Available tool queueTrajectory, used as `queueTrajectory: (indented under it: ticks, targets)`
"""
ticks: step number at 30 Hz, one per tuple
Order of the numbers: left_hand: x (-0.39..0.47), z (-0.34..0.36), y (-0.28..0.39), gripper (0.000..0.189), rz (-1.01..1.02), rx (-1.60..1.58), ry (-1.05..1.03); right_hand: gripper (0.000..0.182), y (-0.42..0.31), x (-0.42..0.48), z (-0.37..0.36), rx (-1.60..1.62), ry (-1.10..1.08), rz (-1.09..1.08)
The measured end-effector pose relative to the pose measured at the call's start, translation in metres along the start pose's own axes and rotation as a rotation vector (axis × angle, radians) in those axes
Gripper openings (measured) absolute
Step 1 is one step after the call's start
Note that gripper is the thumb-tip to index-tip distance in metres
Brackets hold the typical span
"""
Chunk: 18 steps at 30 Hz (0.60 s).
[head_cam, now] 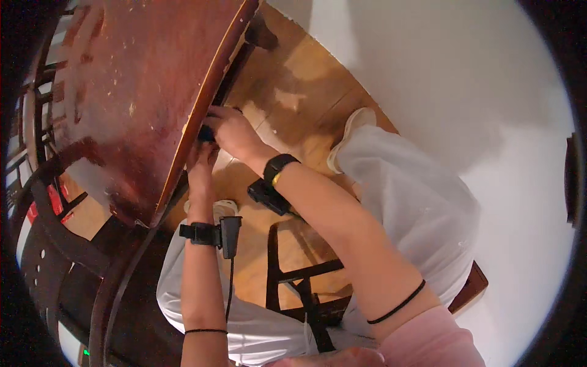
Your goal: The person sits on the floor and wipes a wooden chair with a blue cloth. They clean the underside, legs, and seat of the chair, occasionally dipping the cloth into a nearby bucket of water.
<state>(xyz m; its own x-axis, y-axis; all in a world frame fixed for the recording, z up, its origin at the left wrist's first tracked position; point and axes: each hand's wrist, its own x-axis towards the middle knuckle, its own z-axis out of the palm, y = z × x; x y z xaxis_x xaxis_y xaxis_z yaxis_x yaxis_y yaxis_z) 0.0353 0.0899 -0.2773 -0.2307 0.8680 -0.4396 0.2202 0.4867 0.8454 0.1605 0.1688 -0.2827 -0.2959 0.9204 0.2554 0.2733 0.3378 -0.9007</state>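
Both of my hands meet at the edge of a worn reddish-brown wooden table (pixel 146 91). My right hand (pixel 234 133) reaches in from the right, its fingers bent at the rim and partly lost behind it. Just below it, my left hand (pixel 202 158) comes up from underneath, with its fingertips mostly hidden by the table edge. A small black object (pixel 207 133) shows between the two hands. Too little of it is visible to name it or to tell which hand grips it. Each wrist wears a black strap; a black device (pixel 230 236) sits beside the left one.
A dark wooden chair (pixel 69 247) stands at the lower left. Below my arms is a dark stool-like frame (pixel 298 275) on the wooden floor (pixel 321 59). My legs in white trousers (pixel 403 183) flank it. A white wall (pixel 435 69) rises on the right.
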Motion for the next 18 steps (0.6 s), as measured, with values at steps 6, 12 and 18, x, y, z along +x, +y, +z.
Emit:
queueTrajectory:
  ticks: [6, 12, 18]
  targets:
    - [-0.004, 0.059, 0.117, 0.054, -0.041, -0.356, -0.079, 0.028, -0.013, 0.018, -0.066, 0.001, 0.432, 0.247]
    - [0.002, 0.066, 0.115, 0.058, -0.047, -0.313, -0.169, 0.027, -0.043, 0.061, -0.114, -0.010, 0.619, 0.049]
    - [0.002, 0.077, 0.135, 0.059, -0.086, -0.320, -0.163, 0.018, -0.032, 0.068, -0.108, 0.168, 0.690, -0.007]
